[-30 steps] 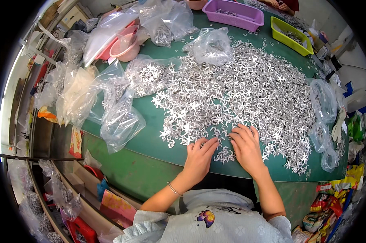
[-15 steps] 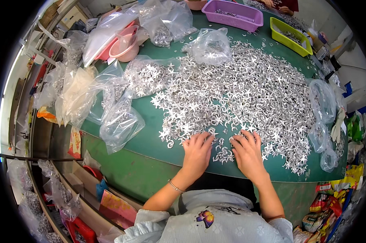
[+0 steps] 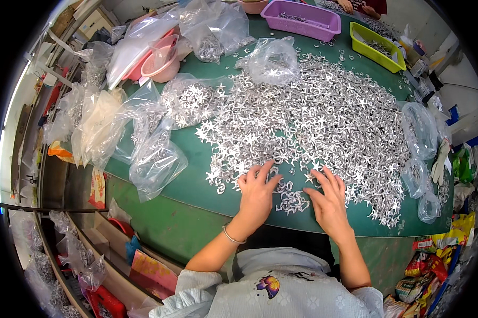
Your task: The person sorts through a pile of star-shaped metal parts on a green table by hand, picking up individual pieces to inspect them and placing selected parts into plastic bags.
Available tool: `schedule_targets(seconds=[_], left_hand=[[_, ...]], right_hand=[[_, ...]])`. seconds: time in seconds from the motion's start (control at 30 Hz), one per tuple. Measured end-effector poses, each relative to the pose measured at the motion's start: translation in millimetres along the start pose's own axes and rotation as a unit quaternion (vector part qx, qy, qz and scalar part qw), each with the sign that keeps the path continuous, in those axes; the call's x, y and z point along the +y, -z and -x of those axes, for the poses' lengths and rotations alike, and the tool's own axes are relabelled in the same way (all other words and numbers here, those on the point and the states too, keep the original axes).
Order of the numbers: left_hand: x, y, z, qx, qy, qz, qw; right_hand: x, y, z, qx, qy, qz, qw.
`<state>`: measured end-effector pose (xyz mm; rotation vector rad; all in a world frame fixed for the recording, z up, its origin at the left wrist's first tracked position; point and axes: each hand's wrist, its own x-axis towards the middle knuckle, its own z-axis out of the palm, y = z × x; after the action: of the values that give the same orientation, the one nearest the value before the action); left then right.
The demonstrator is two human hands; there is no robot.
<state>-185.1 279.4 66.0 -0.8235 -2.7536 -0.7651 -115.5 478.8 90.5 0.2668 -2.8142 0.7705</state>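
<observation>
A broad heap of small silvery metal pieces (image 3: 350,122), star-shaped and crescent-shaped, is spread over the green tabletop (image 3: 196,183). My left hand (image 3: 257,192) rests at the near edge of the heap with its fingers apart, fingertips among the pieces. To the right, my right hand (image 3: 329,204) is open too, its fingertips at the heap's near edge and its thumb stretched toward the left. Between the two hands lies a small cluster of mostly crescent pieces (image 3: 292,202), apart from the main heap. Neither hand visibly holds a piece, though the left fingertips are partly hidden.
Clear plastic bags (image 3: 157,164) of pieces lie at the left, another bag (image 3: 273,61) on the heap. Pink baskets (image 3: 162,66) stand far left, a purple basin (image 3: 302,26) and a yellow-green basin (image 3: 376,47) at the back. Bags (image 3: 421,132) line the right edge. Another person's hand (image 3: 346,5) shows beyond.
My left hand has shifted slightly up into the heap's edge, its thumb now spread. My right fingers have spread and its thumb has moved away from the fingertips. The small cluster sits closer together.
</observation>
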Motion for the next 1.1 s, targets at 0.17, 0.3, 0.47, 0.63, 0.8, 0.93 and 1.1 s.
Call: schedule_targets(seconds=[0.17,0.3,0.47,0.63,0.8,0.93,1.1], left_hand=[[-7,6,-1,0.064,0.051,-0.007,0.997],[-4,10,6,0.072,0.035,0.026,0.996],[14,-3,19,0.029,0.035,0.044,0.998],[24,-3,34,-0.036,0.016,0.078,0.996],[27,-2,30,0.020,0.073,0.069,0.995],[25,0,30,-0.029,0.069,0.044,0.996],[24,2,30,-0.017,0.029,0.048,0.998]], right_hand=[[-2,-3,-2,0.006,0.007,-0.003,1.000],[1,-8,0,-0.010,0.017,-0.012,1.000],[-2,-10,-4,-0.009,0.011,0.005,1.000],[-1,-11,0,-0.032,0.006,0.003,0.999],[-4,-14,-9,-0.029,0.004,0.023,0.999],[-5,-17,-8,-0.051,0.008,0.017,0.999],[-5,-6,-3,-0.029,-0.008,0.006,1.000]])
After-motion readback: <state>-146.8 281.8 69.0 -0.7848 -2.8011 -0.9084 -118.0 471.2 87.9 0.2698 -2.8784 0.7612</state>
